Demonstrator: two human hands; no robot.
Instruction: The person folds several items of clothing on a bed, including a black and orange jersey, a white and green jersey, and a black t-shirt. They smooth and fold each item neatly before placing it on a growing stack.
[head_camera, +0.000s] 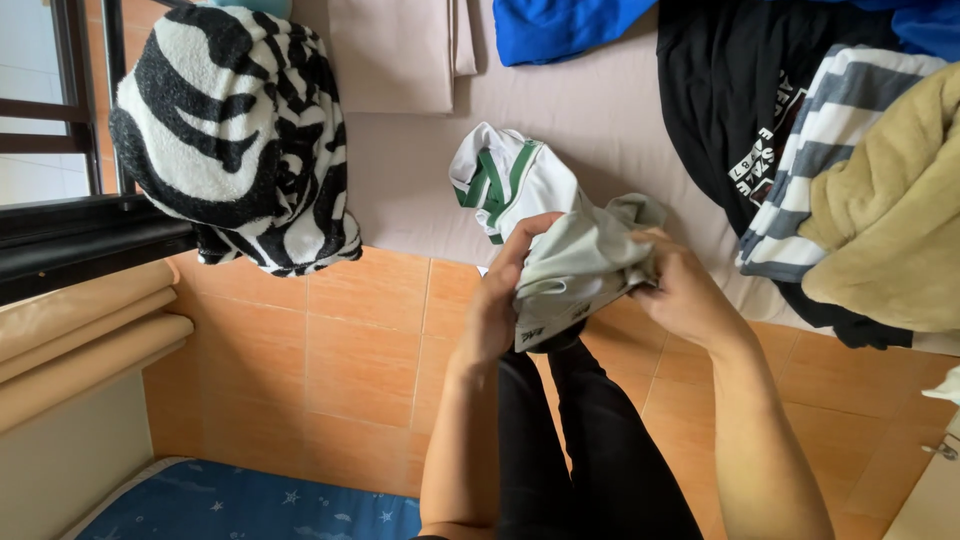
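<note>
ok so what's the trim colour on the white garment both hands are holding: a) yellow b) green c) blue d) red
b, the white garment, gripped by the left hand and the right hand, shows green stripes along its upper folded edge, which lies over the bed sheet.

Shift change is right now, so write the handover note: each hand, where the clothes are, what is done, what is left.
Left hand: closed on the near edge of the white shirt with green stripes, held in the air.
Right hand: grip on the same shirt's other side, fabric bunched between both hands.
On the bed: a folded beige cloth, a black-and-white striped blanket, and a loose pile with a black shirt, a grey striped top and a tan fleece.
Done: only the beige cloth looks folded.
Left: the white shirt is crumpled, not folded; the pile looks unsorted.
</note>
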